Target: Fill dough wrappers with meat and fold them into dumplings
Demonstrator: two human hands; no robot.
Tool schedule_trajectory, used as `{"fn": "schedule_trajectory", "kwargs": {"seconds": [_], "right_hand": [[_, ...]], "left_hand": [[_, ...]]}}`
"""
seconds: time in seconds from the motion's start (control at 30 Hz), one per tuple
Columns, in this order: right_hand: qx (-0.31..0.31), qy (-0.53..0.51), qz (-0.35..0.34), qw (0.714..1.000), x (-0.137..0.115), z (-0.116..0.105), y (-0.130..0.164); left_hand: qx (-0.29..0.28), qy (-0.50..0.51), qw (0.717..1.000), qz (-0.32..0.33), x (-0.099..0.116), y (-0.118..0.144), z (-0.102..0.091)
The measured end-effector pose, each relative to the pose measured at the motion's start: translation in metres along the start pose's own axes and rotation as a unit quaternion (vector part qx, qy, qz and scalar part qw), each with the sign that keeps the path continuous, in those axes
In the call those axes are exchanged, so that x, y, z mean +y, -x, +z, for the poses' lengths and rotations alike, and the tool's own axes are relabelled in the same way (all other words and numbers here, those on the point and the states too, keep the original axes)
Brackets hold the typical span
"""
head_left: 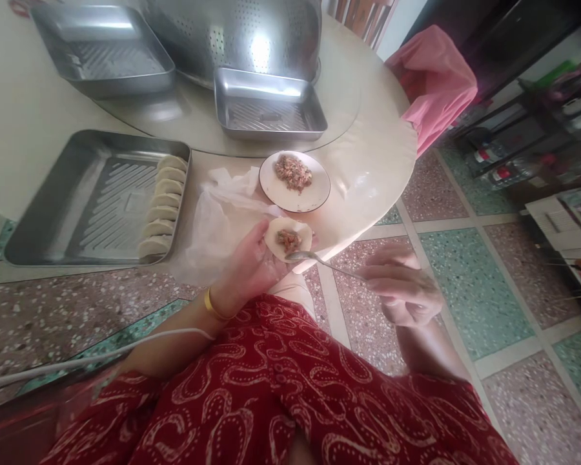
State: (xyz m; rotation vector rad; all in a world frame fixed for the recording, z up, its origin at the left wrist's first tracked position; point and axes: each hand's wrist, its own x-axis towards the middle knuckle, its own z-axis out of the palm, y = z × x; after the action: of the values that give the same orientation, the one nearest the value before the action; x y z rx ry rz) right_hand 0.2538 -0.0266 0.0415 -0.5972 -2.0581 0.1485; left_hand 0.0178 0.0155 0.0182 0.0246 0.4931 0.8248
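My left hand (252,261) lies palm up and holds a round dumpling wrapper (300,231) with a dab of minced filling (288,241) on it. My right hand (401,284) grips a metal spoon (319,258) whose bowl touches the wrapper's lower edge. Just beyond, a white plate (314,197) carries a heap of the same filling (293,172). To the left, a steel tray (77,200) holds a row of several folded dumplings (162,206) along its right side.
An empty steel tray (268,106) and a large perforated steel basin (232,35) stand on the round turntable, another tray (104,48) at the far left. A clear plastic bag (213,219) lies by my left hand. A pink cloth (436,77) hangs right of the table.
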Motion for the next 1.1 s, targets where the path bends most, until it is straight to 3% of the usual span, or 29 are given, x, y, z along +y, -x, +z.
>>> {"fn": "schedule_trajectory", "kwargs": {"seconds": [0.2, 0.67, 0.9, 1.1], "right_hand": [[-0.025, 0.016, -0.003, 1.0, 0.004, 0.004, 0.002], [0.021, 0.037, -0.001, 0.999, 0.008, 0.009, -0.002], [-0.024, 0.064, -0.011, 0.998, 0.013, 0.014, 0.001], [0.04, 0.029, 0.013, 0.999, 0.009, 0.001, -0.002]], "left_hand": [[-0.01, 0.025, 0.999, -0.022, -0.004, -0.002, -0.002], [-0.003, 0.009, 1.0, -0.005, -0.007, -0.001, -0.001], [0.005, 0.003, 1.0, -0.017, -0.006, -0.001, 0.0], [0.016, -0.048, 0.999, 0.017, -0.003, -0.004, 0.0]]}}
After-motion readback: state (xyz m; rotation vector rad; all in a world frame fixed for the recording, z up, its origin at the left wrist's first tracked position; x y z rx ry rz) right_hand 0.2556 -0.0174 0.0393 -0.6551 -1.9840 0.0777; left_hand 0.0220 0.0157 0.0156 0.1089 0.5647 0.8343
